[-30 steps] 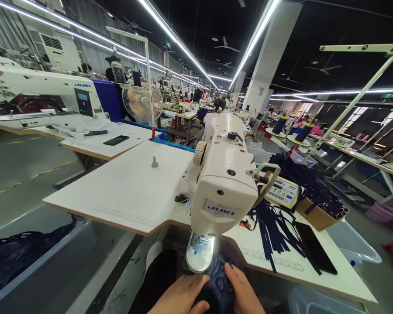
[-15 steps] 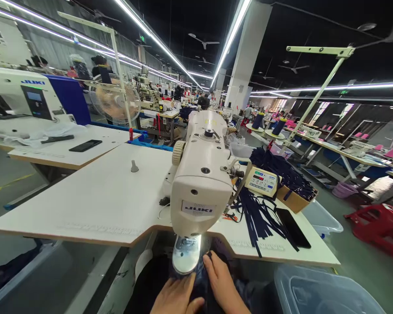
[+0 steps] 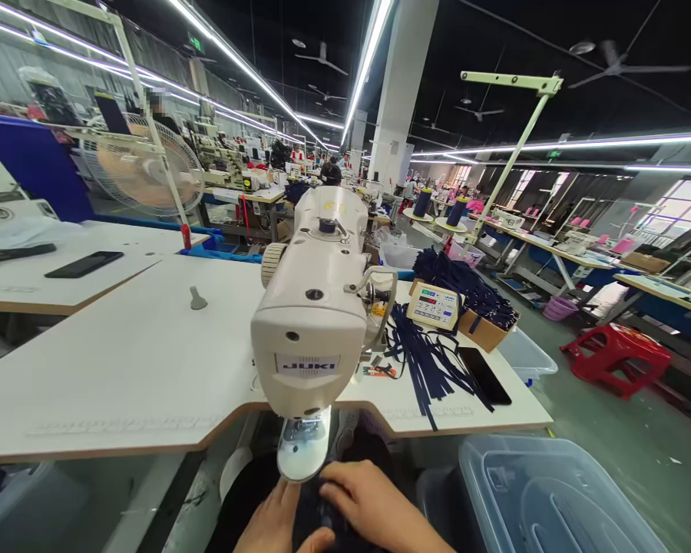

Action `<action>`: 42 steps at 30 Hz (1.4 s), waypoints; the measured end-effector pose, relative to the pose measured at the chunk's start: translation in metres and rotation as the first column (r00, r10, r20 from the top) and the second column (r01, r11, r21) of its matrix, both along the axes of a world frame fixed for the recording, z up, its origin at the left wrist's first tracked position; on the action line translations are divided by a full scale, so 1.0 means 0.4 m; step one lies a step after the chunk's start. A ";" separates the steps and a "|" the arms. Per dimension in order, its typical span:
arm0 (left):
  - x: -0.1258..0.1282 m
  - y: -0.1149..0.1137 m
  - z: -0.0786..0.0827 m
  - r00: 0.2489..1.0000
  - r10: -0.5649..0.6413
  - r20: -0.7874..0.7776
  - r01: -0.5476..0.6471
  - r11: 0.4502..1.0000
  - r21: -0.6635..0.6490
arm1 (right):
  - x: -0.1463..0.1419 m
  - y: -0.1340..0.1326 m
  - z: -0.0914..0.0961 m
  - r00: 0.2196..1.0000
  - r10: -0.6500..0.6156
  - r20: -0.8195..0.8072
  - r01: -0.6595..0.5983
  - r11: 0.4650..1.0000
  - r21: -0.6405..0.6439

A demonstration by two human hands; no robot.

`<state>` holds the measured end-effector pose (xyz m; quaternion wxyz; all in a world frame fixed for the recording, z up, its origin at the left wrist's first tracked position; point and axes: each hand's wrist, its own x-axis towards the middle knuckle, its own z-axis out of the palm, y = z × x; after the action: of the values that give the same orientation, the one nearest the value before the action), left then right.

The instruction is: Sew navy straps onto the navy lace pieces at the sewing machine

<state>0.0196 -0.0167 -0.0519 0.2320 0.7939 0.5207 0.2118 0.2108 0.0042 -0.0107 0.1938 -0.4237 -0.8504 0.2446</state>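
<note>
A white JUKI sewing machine (image 3: 314, 307) stands in front of me, its metal bed end (image 3: 304, 453) lit by the lamp above. Dark navy cloth (image 3: 316, 507) lies just below that bed end, over my lap. To its left, my left hand (image 3: 276, 518) grips the cloth, fingers near the bed's lower edge and thumb apart. My right hand (image 3: 377, 499) is on the cloth's right side, fingers curled over it close to the bed end. The hands and the bed hide much of the cloth, and its shape cannot be made out.
Navy strips (image 3: 429, 353) lie on the white table (image 3: 120, 369) right of the machine, beside a control panel (image 3: 434, 306), a black phone (image 3: 484, 376) and a cardboard box (image 3: 487, 330). A clear plastic bin (image 3: 553, 491) sits low right; a red stool (image 3: 616, 357) stands beyond.
The view has turned to the right, so the scene sits further left. My right hand has shifted from pinching the cloth's edge to lying more across it, fingers curled.
</note>
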 end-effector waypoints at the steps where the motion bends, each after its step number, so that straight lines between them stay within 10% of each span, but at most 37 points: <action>1: -0.012 0.000 0.025 0.994 -0.002 0.108 0.007 0.999 -0.043 | 0.007 -0.006 0.041 0.992 0.126 -0.020 -0.127 0.989 -0.075; 4: -0.042 -0.002 0.112 0.921 -0.080 0.381 0.179 0.956 -0.231 | 0.015 -0.020 0.148 0.967 0.249 -0.055 -0.254 0.956 -0.146; 7: -0.065 -0.004 0.184 0.932 0.025 0.362 0.072 0.965 -0.252 | 0.004 -0.018 0.193 0.988 0.145 0.042 -0.148 0.986 0.072; 9: -0.075 -0.002 0.208 0.959 0.105 0.263 -0.110 0.994 0.005 | -0.008 -0.009 0.189 0.989 0.090 0.116 -0.118 0.958 0.261; 11: -0.077 0.003 0.214 0.984 0.123 0.128 -0.163 0.910 0.382 | -0.020 -0.001 0.171 0.994 0.014 0.108 -0.050 0.940 0.338; 15: -0.064 0.003 0.207 0.996 0.011 -0.087 0.053 0.713 0.700 | -0.029 0.006 0.141 0.991 -0.092 -0.093 0.112 0.965 0.236; 26: -0.023 -0.011 0.252 0.967 0.135 -0.217 0.075 0.661 0.747 | -0.025 0.059 0.133 0.807 -0.316 -0.499 0.121 0.916 -0.384; 42: 0.007 0.018 0.251 0.922 0.315 -0.224 -0.040 0.654 0.756 | -0.053 0.126 0.160 0.873 -0.371 -0.317 0.317 0.925 -0.211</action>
<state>0.0224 -0.0096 0.0485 -0.2232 0.7871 0.4979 0.2875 0.1897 0.0548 0.0531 0.3497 -0.5316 -0.6915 0.3418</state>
